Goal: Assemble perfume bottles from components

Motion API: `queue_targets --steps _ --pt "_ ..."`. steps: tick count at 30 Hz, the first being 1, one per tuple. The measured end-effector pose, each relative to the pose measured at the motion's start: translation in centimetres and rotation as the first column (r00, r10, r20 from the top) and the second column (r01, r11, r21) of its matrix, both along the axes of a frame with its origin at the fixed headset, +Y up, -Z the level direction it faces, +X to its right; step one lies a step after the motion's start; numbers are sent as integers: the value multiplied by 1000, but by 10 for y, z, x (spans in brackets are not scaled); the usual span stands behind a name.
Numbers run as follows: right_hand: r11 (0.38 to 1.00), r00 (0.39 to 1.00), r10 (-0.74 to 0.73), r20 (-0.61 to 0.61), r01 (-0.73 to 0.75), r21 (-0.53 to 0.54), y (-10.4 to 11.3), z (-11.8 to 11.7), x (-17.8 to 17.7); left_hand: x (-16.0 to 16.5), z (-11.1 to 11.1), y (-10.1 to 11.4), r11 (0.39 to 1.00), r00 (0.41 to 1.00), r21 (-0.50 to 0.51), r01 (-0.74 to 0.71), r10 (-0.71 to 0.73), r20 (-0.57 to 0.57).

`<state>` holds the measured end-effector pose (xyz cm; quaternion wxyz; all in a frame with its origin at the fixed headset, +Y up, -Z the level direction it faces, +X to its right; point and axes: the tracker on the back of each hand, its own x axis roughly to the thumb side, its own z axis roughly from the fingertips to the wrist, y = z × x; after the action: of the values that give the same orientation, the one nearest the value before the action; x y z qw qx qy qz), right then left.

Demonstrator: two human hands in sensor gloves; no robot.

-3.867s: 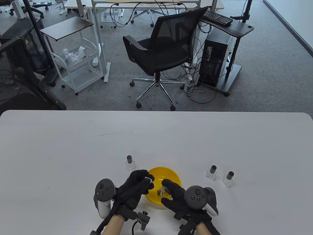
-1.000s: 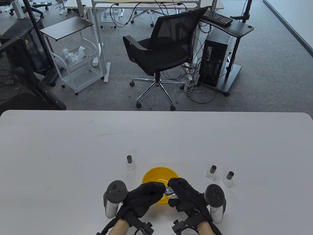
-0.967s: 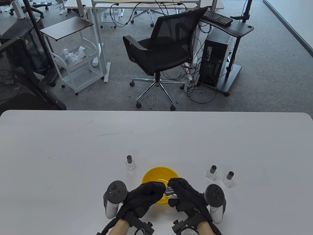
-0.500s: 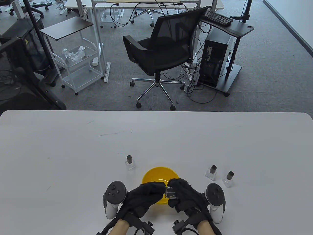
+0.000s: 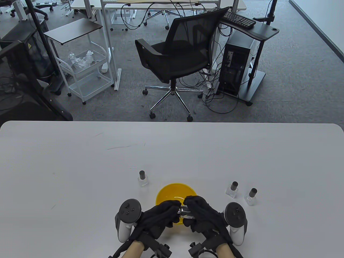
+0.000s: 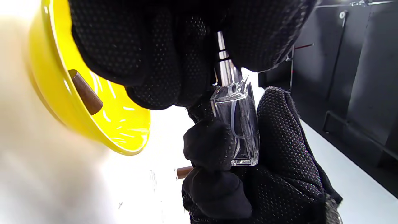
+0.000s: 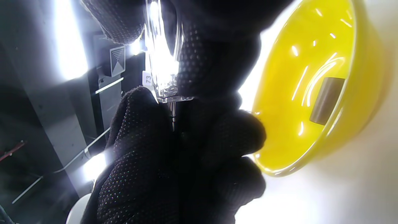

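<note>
Right wrist view, background tag (image 7: 148, 78) reading "73"

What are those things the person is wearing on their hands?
Black fabric gloves with a dotted grip texture cover the left hand and right hand. A dark-and-white tracker resembling a game controller sits on each. Black brackets clamp the bare wrists.

Capped bottles (image 5: 142, 178) (image 5: 232, 189) (image 5: 251, 196) flank the yellow bowl (image 5: 172, 191); open table (image 5: 172, 150) lies beyond.

The bottle (image 6: 238, 124) is clear, glossy glass; the bowl (image 6: 124, 130) is shiny yellow plastic; the gloves (image 6: 279, 161) are matt black dotted cloth.
</note>
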<state>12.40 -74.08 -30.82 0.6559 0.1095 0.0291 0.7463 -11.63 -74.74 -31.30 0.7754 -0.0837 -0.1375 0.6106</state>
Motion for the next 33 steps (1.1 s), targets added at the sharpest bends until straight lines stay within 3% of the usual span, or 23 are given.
queue_targets --steps 9,18,23,33 --pt "999 1000 -11 8 11 -46 -2 0 1 2 3 8 995 999 89 40 -38 -22" --pt "982 998 -54 -16 50 -180 -9 -3 5 7 10 21 947 984 270 174 -155 -92" --pt "985 999 -46 -26 40 -169 -8 -5 7 9 8 20 950 986 264 166 -157 -54" --pt "987 989 -116 88 125 -102 -1 -8 27 12 2 21 938 964 230 261 -240 -116"
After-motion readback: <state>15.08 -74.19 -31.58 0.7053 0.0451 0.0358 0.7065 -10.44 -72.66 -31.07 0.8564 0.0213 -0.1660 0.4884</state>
